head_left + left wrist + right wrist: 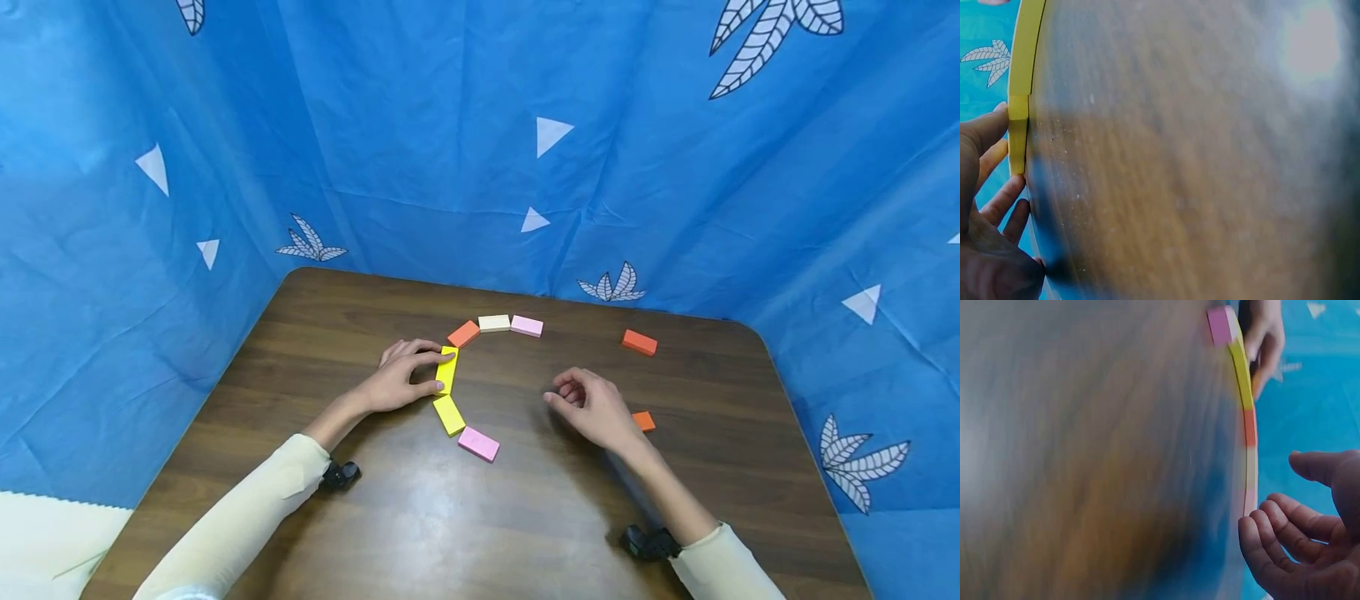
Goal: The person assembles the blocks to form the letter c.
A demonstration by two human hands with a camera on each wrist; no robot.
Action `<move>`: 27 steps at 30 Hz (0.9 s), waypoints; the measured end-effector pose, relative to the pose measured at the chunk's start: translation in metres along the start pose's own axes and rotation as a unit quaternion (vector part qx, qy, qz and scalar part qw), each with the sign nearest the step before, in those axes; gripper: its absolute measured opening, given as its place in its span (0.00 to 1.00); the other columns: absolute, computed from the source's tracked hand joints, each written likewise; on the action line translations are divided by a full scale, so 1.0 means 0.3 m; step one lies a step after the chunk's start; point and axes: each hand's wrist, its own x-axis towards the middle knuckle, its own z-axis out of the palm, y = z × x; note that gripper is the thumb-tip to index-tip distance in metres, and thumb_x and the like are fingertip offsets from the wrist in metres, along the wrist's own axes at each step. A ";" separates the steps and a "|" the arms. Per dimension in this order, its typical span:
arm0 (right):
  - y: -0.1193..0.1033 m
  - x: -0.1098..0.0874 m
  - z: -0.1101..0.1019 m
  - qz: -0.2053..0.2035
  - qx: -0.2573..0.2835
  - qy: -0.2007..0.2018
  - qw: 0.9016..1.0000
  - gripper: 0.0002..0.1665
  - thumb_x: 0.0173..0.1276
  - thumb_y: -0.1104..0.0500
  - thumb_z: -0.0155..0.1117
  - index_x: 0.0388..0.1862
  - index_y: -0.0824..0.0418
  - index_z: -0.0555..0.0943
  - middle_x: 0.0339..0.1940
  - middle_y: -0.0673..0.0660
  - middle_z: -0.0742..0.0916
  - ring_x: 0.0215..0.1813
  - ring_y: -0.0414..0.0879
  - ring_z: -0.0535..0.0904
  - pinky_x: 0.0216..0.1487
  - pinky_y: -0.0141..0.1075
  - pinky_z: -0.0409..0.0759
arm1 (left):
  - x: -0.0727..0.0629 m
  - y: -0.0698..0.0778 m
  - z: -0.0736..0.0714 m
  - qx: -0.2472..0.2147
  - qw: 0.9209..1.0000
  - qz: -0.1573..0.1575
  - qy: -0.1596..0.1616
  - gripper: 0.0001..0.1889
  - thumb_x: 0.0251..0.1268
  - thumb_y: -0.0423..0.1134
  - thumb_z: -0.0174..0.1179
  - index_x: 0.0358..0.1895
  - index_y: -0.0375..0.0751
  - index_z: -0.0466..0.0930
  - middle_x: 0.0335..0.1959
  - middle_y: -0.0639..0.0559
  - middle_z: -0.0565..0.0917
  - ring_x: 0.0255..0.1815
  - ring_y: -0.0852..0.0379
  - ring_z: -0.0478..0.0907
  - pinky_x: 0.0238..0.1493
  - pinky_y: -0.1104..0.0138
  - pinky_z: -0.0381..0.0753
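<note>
A curved row of small blocks lies on the table. From the near end it runs pink block, lower yellow block, upper yellow block, orange block, cream block and far pink block. My left hand grips the upper yellow block lengthwise, thumb by its near end and a finger by its far end. Right of the row, over the table, my right hand has loosely bent fingers with nothing between them. In the right wrist view its thumb stands apart from the fingers.
Two loose orange-red blocks lie on the right side: one farther back, the other partly hidden behind my right hand. The brown wooden table meets a blue patterned curtain at its back and sides.
</note>
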 end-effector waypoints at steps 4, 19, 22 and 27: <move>0.066 0.014 -0.058 0.017 0.007 0.014 1.000 0.20 0.74 0.48 0.75 0.54 0.61 0.86 0.44 0.55 0.89 0.43 0.45 0.84 0.46 0.31 0.83 | 0.000 -0.002 0.004 0.002 1.000 0.002 0.000 0.28 0.74 0.49 0.70 0.75 0.53 0.80 0.77 0.44 0.75 0.82 0.38 0.65 0.86 0.31 0.41; 0.292 0.091 -0.241 0.068 -0.047 0.093 0.992 0.23 0.77 0.54 0.71 0.60 0.69 0.82 0.54 0.68 0.84 0.47 0.56 0.80 0.44 0.35 0.76 | -0.004 -0.006 0.007 -0.007 1.000 0.001 0.006 0.28 0.74 0.48 0.70 0.74 0.51 0.81 0.76 0.44 0.76 0.81 0.37 0.66 0.85 0.30 0.42; 0.313 0.111 -0.262 0.072 -0.064 0.100 0.990 0.24 0.75 0.58 0.73 0.62 0.70 0.80 0.54 0.69 0.81 0.46 0.57 0.78 0.44 0.37 0.75 | -0.004 -0.007 0.004 -0.006 1.000 0.001 0.007 0.28 0.73 0.48 0.71 0.74 0.52 0.81 0.76 0.44 0.76 0.81 0.37 0.66 0.85 0.30 0.42; 0.349 0.145 -0.296 0.082 -0.081 0.105 0.988 0.25 0.73 0.60 0.73 0.65 0.68 0.79 0.60 0.72 0.77 0.44 0.58 0.77 0.42 0.40 0.73 | 0.000 -0.009 0.002 -0.003 1.000 0.002 0.007 0.28 0.73 0.48 0.71 0.74 0.52 0.81 0.76 0.44 0.76 0.81 0.38 0.66 0.85 0.30 0.42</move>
